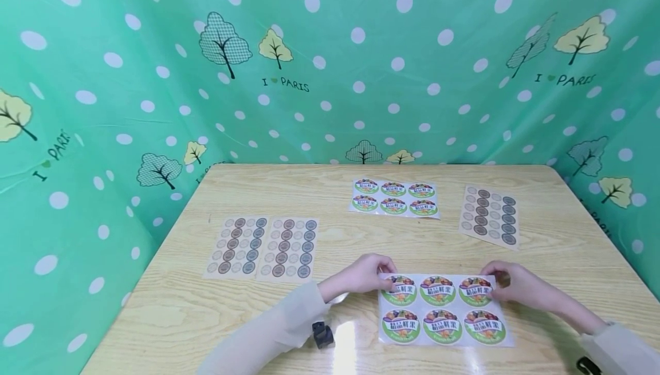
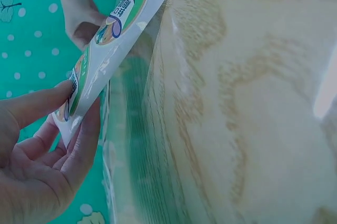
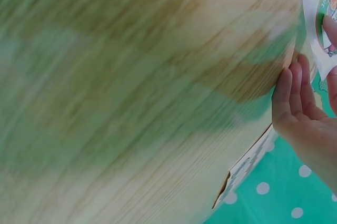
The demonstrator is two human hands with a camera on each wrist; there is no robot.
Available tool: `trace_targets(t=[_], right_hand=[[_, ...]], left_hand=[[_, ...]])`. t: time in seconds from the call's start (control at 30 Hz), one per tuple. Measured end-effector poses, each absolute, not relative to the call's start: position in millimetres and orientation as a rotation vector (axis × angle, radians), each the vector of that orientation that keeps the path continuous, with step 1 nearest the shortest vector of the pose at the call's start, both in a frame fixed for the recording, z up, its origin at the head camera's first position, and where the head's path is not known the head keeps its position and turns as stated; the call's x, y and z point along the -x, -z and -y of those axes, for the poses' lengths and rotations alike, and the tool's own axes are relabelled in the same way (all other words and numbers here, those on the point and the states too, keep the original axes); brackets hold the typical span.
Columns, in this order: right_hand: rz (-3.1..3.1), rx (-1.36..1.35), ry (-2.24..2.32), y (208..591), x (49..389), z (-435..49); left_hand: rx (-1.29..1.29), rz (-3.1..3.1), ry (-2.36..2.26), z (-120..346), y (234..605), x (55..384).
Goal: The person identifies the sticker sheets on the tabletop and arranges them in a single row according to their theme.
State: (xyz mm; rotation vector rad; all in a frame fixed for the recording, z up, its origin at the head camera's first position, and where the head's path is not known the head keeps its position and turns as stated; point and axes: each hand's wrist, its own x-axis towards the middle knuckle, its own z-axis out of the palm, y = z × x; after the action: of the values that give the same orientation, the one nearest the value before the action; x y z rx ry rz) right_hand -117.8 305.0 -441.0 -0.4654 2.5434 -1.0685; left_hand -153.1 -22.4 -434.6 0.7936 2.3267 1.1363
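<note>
Both hands hold a white sheet of round fruit stickers, each sticker green with fruit at the top and dark lettering across a white band. My left hand pinches its far left corner. In the left wrist view that hand has its thumb over the printed face and its fingers beneath, and the sheet curves up off the table. At the far right corner, my right hand grips the edge. The right wrist view shows the right hand with several fingers near the wooden surface.
Another fruit sticker sheet lies farther back on the wooden table. Two tan sheets of small round labels lie side by side at the left, and a third tan label sheet at the right. A patterned green curtain surrounds the table.
</note>
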Motion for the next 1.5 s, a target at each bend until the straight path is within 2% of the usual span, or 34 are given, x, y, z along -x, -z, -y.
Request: trace_targets(t=[0.5,1.1,1.5], right_hand=[[-2.214,0.394,1.367,439.4,120.2,-305.8],[-2.257,0.38,1.324,439.0,118.2,-306.5],[-2.368,0.376,1.235,439.0,118.1,-305.7]], left_hand=[[-0.748,-2.284,-1.225,28.1,439.4,152.8],[-0.732,-2.284,-1.221,26.5,439.9,153.2],[-0.634,-2.302,-1.228,23.4,442.2,150.8]])
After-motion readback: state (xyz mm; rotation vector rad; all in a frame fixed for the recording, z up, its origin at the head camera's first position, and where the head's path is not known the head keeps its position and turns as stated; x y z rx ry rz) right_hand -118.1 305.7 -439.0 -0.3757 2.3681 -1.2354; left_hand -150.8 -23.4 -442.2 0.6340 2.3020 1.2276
